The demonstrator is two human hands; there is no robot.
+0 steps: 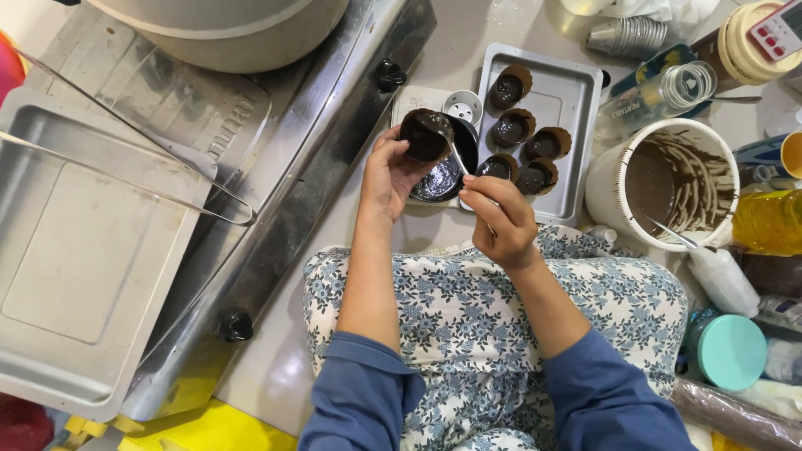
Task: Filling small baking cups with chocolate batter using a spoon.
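Observation:
My left hand point(389, 175) holds a brown paper cup point(423, 138) partly filled with dark batter, tilted above a small dark bowl point(447, 173). My right hand point(498, 218) pinches a metal spoon point(448, 138) whose bowl rests in that cup. Just right of the hands, a small grey baking tray point(576, 83) carries several brown cups of batter point(530, 138).
A white batter bucket point(608, 179) with a utensil stands right of the tray. Bottles, a teal lid point(728, 351) and stacked foil cups point(628, 35) crowd the right side. A steel stove point(276, 192) with two black knobs, a large grey tray point(75, 259) and a wire rack lie left.

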